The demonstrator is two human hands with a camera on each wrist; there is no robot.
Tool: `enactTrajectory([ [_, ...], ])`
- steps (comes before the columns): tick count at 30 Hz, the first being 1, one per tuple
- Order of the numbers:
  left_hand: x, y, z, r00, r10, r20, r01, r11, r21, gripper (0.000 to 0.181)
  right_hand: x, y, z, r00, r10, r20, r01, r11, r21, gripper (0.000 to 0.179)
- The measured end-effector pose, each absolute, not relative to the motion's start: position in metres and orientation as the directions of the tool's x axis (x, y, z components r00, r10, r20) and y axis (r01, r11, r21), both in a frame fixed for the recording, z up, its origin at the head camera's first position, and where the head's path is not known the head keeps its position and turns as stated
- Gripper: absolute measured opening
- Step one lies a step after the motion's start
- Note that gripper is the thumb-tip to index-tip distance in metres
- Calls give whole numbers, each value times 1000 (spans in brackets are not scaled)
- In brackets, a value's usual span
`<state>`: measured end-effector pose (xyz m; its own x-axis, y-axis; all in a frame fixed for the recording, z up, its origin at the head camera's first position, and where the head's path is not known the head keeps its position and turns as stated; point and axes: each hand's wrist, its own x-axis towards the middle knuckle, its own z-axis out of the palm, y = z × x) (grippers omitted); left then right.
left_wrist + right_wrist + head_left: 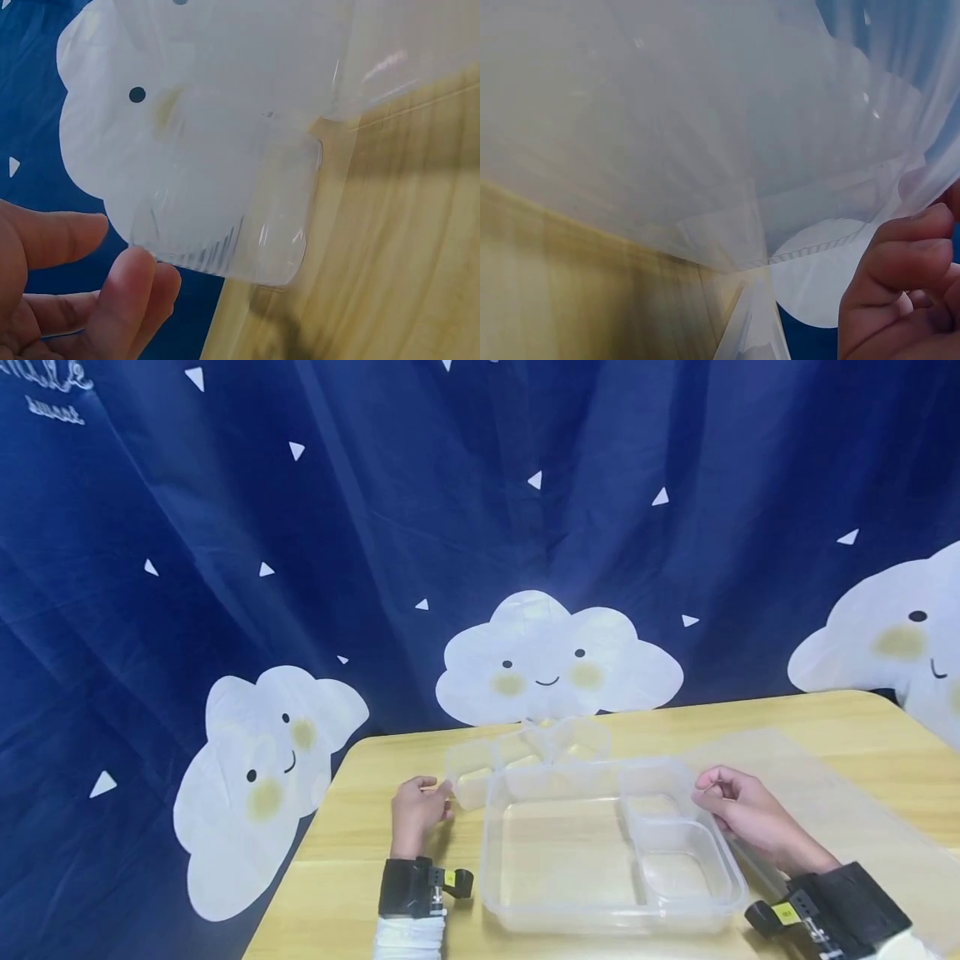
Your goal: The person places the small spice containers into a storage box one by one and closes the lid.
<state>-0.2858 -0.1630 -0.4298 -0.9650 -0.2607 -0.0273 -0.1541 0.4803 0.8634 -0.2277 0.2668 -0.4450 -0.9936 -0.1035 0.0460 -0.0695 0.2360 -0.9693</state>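
The large clear box [570, 922] stands on the wooden table [330, 877] between 2 hands, and it has 2 small clear boxes [678, 870] inside along its right side. The left hand [417, 810], with its thumb and fingers apart and relaxed, is at the edge of the clear container [474, 787] behind the large box. The right hand [742, 814] has bent fingers at the far right corner of the large box, but I cannot tell if they pinch the rim.
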Motion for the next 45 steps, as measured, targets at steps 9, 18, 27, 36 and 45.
enactTrajectory([
  [9, -291, -165, -438, -967, -253, -19, -148, 500, 853, 41, -232, 262, -444, -991, -118, 60, -89, 256, -963, 17],
  [18, -291, -165, -445, -967, -252, -37, -168, 522, 836, 21, -223, 261, -451, -996, -90, 3, -26, 251, -968, 15],
  [27, -290, -164, -444, -960, -281, -3, -155, 522, 839, 15, -227, 261, -453, -996, -85, 18, -37, 224, -974, 14],
  [36, -296, -164, -436, -960, -279, 30, -138, 562, 816, 15, -230, 265, -451, -995, -90, 50, -69, 222, -973, 15],
  [45, -296, -168, -433, -946, -322, 32, -147, 517, 843, 15, -229, 266, -451, -995, -87, 41, -60, 228, -972, 15],
])
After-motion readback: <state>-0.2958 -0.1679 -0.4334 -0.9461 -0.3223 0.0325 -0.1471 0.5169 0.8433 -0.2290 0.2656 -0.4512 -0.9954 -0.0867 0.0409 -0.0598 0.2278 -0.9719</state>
